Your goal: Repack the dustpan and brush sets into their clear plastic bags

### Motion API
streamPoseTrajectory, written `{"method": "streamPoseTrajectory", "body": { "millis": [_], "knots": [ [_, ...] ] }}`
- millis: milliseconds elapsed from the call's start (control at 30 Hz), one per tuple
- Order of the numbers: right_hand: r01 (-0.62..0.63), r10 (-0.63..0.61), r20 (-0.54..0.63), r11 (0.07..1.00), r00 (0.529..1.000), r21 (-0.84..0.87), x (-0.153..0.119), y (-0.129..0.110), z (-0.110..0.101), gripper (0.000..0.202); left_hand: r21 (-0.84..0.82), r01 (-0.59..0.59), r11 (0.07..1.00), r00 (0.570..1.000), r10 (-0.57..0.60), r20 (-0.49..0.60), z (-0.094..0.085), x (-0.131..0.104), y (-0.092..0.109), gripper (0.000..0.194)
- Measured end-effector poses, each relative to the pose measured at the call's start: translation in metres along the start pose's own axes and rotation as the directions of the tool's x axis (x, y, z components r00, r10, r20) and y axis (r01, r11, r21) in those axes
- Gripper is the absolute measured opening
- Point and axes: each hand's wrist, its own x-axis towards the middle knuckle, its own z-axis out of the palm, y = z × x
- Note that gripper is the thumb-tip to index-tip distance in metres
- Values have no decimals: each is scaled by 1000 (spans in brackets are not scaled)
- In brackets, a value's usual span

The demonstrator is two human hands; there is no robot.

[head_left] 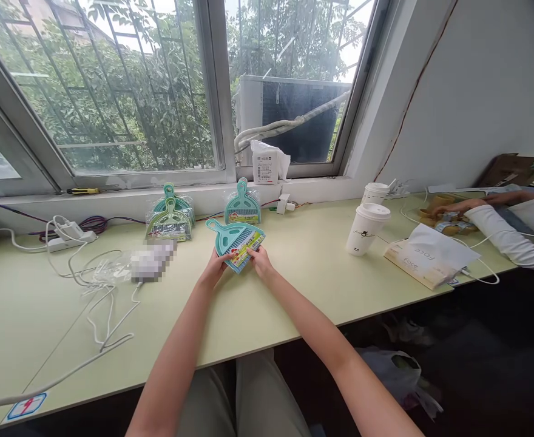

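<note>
Both hands grip a small teal dustpan (236, 229) with a brush set in it and a yellow label across its front. It is tilted above the table, handle toward the upper left. My left hand (215, 268) closes on its lower left edge, the thumb lying on the front. From the right, my right hand (260, 261) pinches the label side near the lower edge. Behind stand more wrapped dustpan sets: a green one (170, 220) in front of a teal one at the left, and a teal one (243, 205) by the window sill.
White cables and a power strip (71, 240) spread over the table's left. Clear plastic wrap (112, 267) lies near a blurred object. Two paper cups, the nearer one (368, 229) lidded, and a tissue pack (431, 258) are at right. Another person's hand (460, 207) rests beyond.
</note>
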Motion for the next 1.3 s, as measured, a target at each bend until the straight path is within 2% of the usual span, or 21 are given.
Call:
{"method": "streamPoseTrajectory", "body": {
  "millis": [433,600,1100,1300],
  "knots": [
    [14,-15,10,1000,1000,17,-1,-1,2,26,-29,-9,1000,1000,9,16,0,0,1,70],
    [-3,3,-4,1000,1000,8,0,0,2,26,-6,25,1000,999,-25,-31,-3,3,-2,66],
    [-14,14,-17,1000,1000,19,0,1,2,23,-31,3,999,1000,-3,19,-1,0,1,69],
    [-12,12,3,1000,1000,21,-2,-3,3,27,-2,5,1000,1000,-5,-4,4,-2,5,69]
  ]
}}
